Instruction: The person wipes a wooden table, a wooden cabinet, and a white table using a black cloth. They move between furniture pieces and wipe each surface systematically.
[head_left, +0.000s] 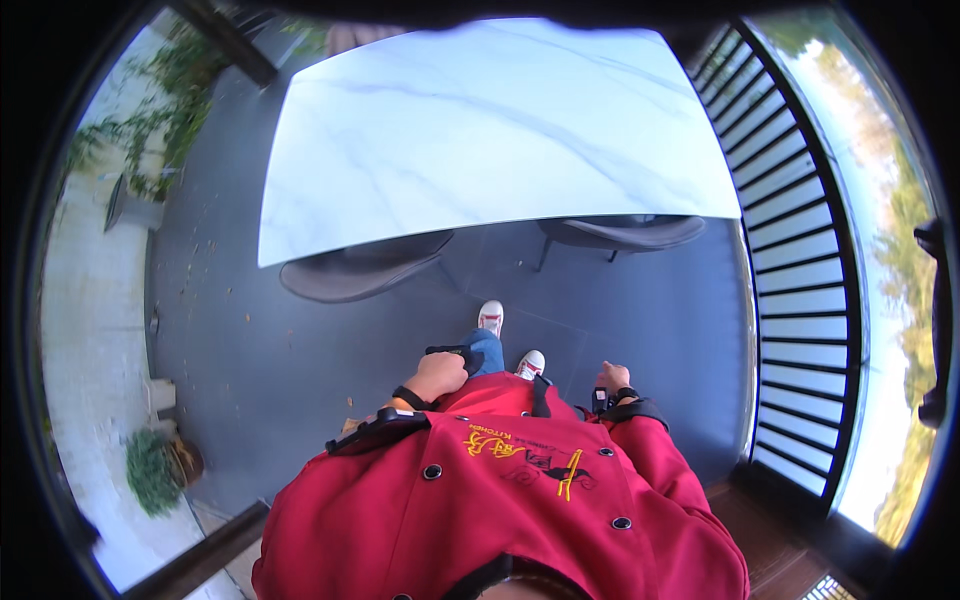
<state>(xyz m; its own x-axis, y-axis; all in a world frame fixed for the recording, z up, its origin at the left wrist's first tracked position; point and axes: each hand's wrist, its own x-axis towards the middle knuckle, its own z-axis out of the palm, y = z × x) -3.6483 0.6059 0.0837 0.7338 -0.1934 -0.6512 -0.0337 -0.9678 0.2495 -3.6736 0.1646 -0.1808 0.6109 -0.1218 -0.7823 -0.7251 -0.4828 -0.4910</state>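
Observation:
My left hand (441, 373) is closed around a dark item (471, 357), perhaps folded cloth; its exact kind cannot be made out. The item is in front of the left thigh of my blue jeans (487, 351). On the other side, my right hand (616, 376) hangs low by my hip, its fingers partly hidden from above. Nothing shows in it. A small dark device (600, 400) sits at that wrist, and a black band (412, 398) circles the left wrist. Ahead of both hands stands a table with a white marble-patterned top (480, 142).
Two chairs, one on the left (360, 270) and one on the right (637, 232), are tucked under the table's near edge. A black barred railing (844, 300) runs along the right. Potted greenery (152, 472) and a post (232, 41) stand on the left of the grey floor (247, 375).

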